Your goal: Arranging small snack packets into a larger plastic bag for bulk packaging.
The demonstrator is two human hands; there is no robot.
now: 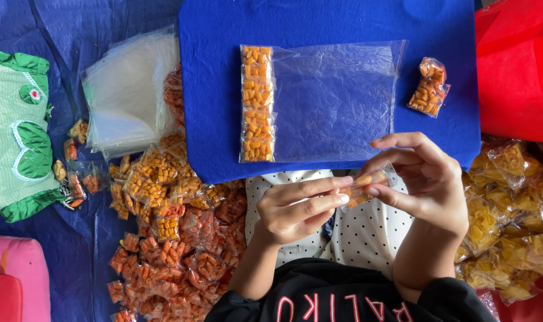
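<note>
surface: blue felt board [224,119] over a blue tarp
left hand [295,209]: fingers pinched on small snack packet [362,188]
right hand [426,179]: pinching the packet's other end, held above lap
large clear bag [334,101]: on board, four packets at its left end
tip: keep packet flat, slide in snug beside the row

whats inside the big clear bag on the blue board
Inside the big clear bag, four small packets of orange snacks sit in a column at its left end. The rest looks empty; the blue board shows through.
</note>
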